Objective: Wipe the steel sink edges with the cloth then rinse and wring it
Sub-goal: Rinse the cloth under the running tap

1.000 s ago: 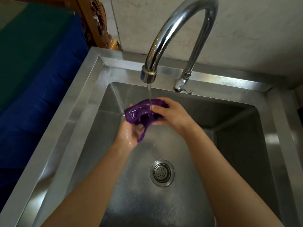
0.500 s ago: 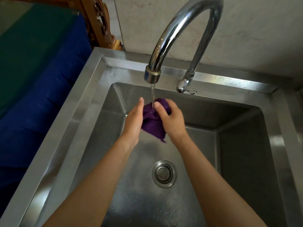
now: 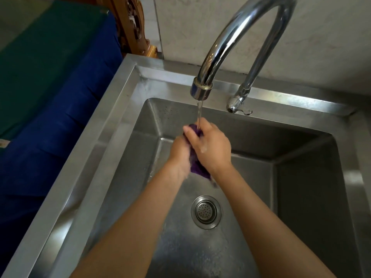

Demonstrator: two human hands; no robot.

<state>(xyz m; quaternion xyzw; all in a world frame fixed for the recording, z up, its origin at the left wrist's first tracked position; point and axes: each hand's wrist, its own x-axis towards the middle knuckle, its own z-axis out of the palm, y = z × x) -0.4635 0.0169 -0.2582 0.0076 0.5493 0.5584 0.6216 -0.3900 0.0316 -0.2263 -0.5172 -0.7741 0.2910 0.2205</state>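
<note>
Cloth (image 3: 197, 167), bunched under the tap (image 3: 241, 37) stream, is gripped by right hand (image 3: 210, 147) and, seemingly, left hand (image 3: 180, 154).

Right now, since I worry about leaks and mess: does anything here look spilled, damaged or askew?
Nothing stands out. Water from the tap falls onto the purple cloth, which the left hand and right hand grip over the sink; the strainer sits flat in the drain.
</note>
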